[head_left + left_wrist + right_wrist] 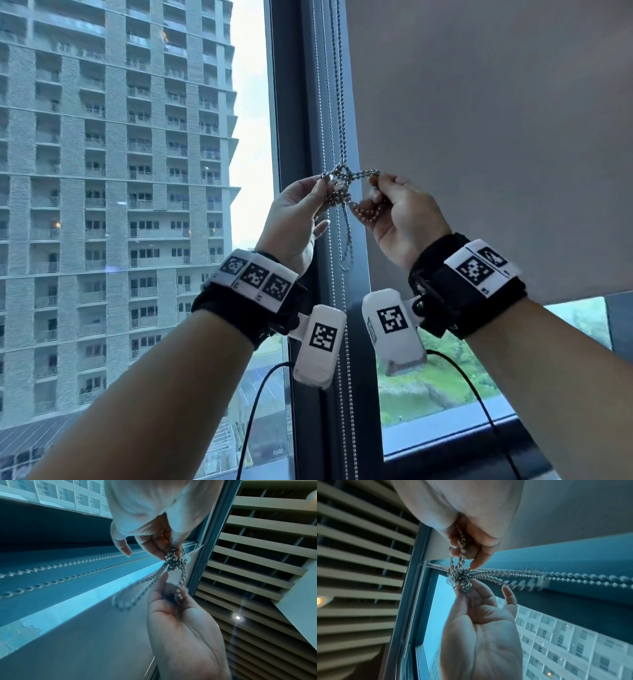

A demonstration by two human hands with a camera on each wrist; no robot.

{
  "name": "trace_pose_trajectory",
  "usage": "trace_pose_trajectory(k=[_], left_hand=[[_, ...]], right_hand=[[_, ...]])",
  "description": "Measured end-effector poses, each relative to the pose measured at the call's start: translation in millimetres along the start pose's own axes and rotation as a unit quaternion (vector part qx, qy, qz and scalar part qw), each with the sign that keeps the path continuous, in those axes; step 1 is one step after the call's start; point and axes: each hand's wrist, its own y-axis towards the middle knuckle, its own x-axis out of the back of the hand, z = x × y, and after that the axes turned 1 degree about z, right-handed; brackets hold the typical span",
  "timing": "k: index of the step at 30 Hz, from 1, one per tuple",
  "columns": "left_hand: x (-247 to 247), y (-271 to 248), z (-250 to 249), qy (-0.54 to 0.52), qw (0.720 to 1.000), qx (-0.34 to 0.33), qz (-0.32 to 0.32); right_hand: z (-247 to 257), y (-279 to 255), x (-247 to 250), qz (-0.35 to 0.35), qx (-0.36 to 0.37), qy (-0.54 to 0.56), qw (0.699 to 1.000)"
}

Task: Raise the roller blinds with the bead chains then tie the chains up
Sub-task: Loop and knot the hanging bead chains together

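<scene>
A metal bead chain [340, 102] hangs down the dark window mullion [298, 102] and is bunched into a knot [342, 192] at chest height. My left hand [323, 185] pinches the left side of the knot [175, 562] between thumb and fingers. My right hand [375, 186] grips a loop of the same chain, its fingers curled round the strands [461, 545]. A short loose tail [347, 246] dangles below the knot. The grey roller blind [496, 137] on the right pane is partly raised, with glass showing beneath its bottom edge. The left pane shows no blind.
A second bead chain [342, 342] hangs straight down the mullion below my wrists. A dark window sill [445, 435] runs below the right pane. A high-rise building [102, 171] stands outside. Overhead is a slatted ceiling [257, 547] with a spotlight [237, 617].
</scene>
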Motion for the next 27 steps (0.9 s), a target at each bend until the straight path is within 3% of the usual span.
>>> trace_pose_trajectory(k=[2, 4, 9, 13, 16, 23, 27], left_hand=[[4, 0, -1, 0.025, 1.000, 0.001, 0.009], [9, 0, -2, 0.056, 0.998, -0.002, 0.008], [20, 1, 0, 0.095, 0.993, -0.059, -0.022], [26, 1, 1, 0.124, 0.990, -0.069, -0.017], [28, 1, 4, 0.135, 0.988, -0.070, -0.019], [23, -1, 14, 0.200, 0.977, -0.078, 0.018], [22, -3, 18, 0.325, 0.936, -0.131, 0.043]], right_hand=[[-1, -3, 2, 0.000, -0.019, 0.042, 0.999], [-1, -6, 7, 0.012, -0.036, 0.018, 0.999], [-11, -20, 23, 0.124, -0.085, -0.204, 0.967], [-32, -37, 36, 0.184, -0.101, -0.295, 0.932], [-50, -54, 52, 0.188, -0.139, -0.334, 0.913], [-88, -83, 64, 0.215, -0.120, -0.377, 0.893], [-100, -91, 68, 0.194, -0.110, -0.356, 0.908]])
